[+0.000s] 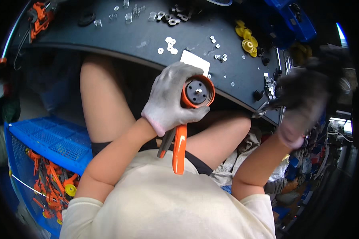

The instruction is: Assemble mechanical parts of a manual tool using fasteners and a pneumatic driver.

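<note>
Head view: left hand (172,97), gloved, is wrapping tight round the orange tape dispenser (195,95), holding it just off the worktop's (107,36) near edge, handle hanging down over the lap. Right hand (307,91) is blurring by the worktop's right edge, grip unclear. Loose washers (169,44) are lying mid-worktop.

A light grey knitted glove with a pink cuff covers the left hand (172,97), around a bright orange plastic tape dispenser (195,95) with a black round hub. The curved surface (147,38) is matt black, strewn with silvery washers (169,44) and yellow plastic wheels (247,40). The blue plastic mesh crate (48,139) holds orange parts.
</note>
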Demonstrator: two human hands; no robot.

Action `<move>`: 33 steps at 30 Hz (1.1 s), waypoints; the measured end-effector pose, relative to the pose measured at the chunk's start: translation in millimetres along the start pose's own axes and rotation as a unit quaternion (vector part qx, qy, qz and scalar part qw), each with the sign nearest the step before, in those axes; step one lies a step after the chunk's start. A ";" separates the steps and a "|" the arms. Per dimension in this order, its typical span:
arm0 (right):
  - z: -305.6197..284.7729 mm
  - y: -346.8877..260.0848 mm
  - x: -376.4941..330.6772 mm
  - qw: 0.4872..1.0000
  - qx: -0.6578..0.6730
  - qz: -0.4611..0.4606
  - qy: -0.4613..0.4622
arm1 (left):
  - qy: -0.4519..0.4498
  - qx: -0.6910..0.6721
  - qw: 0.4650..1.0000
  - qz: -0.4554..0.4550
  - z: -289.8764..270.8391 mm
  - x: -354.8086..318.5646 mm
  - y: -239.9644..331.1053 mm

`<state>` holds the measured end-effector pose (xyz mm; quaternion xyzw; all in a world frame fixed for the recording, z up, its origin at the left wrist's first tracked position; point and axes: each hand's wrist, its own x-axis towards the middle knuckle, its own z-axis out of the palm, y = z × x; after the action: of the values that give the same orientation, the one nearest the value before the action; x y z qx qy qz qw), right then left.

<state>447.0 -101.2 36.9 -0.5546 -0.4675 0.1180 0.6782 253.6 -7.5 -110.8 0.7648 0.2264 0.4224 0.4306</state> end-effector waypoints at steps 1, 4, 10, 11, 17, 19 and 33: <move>-21.9 12.0 -4.9 0.971 -0.221 0.066 -0.057 | 0.015 0.007 1.000 0.001 1.5 -0.3 1.7; -16.2 91.3 -17.2 0.874 -0.484 0.001 -0.047 | 0.059 0.029 0.998 0.015 6.2 -8.8 2.9; -8.9 111.6 -16.7 0.716 -0.695 0.030 -0.049 | 0.106 -0.019 0.994 0.034 10.7 -47.2 -28.6; -5.2 104.1 -22.3 0.721 -0.690 0.031 -0.048 | 0.088 0.001 0.995 -0.056 5.6 -65.0 -38.7; 33.9 69.1 -168.7 0.956 -0.131 0.194 -0.175 | -0.464 0.242 0.743 -0.418 25.9 -79.6 -113.2; 59.0 78.0 -192.4 0.945 -0.056 0.258 -0.194 | -0.438 0.208 0.770 -0.414 44.3 -100.3 -147.0; 16.3 92.4 -143.6 0.871 -0.166 0.226 -0.403 | -0.440 0.220 0.826 -0.276 -11.1 -60.8 -96.8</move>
<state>390.9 -155.2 -115.9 -0.6539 -0.5750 0.4016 0.2837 213.1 5.5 -217.4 0.8493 0.3019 -0.1562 0.4040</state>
